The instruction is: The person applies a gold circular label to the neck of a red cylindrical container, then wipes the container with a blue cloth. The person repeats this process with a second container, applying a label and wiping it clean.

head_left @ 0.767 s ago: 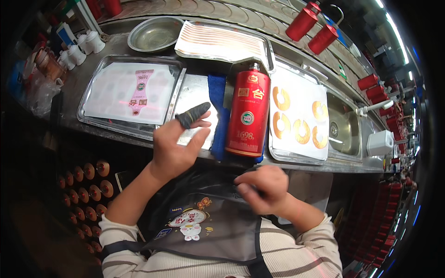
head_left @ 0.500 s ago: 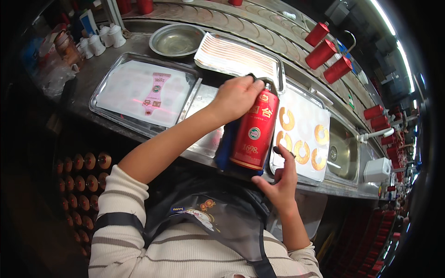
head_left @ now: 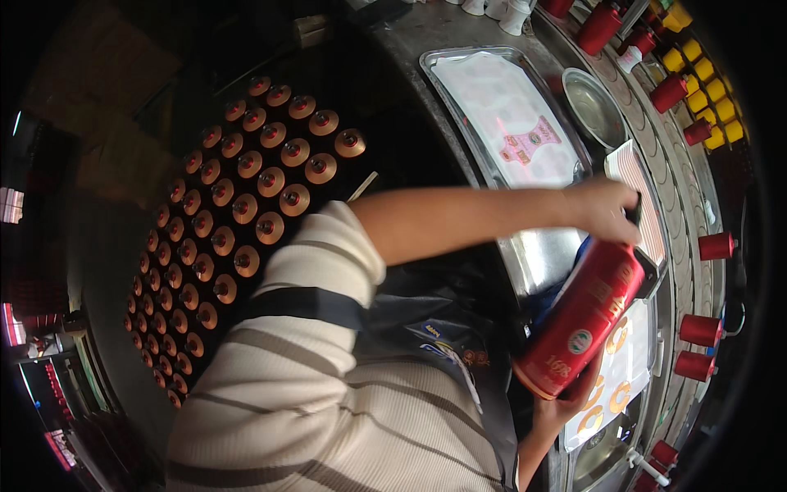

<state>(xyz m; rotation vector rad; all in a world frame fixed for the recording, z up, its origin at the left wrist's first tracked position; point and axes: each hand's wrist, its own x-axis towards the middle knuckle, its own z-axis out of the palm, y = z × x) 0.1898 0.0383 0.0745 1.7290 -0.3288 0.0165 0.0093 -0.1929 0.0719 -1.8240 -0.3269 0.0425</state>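
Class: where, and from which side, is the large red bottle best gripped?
The red bottle is long and tilted, so probably with two spaced holds: the top end from above with the left hand, and the lower body from below right with the right hand.

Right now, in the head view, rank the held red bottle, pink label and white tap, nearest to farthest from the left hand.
1. Held red bottle: at the left hand.
2. Pink label: on white sheet, upper right.
3. White tap: lower right, by sink.
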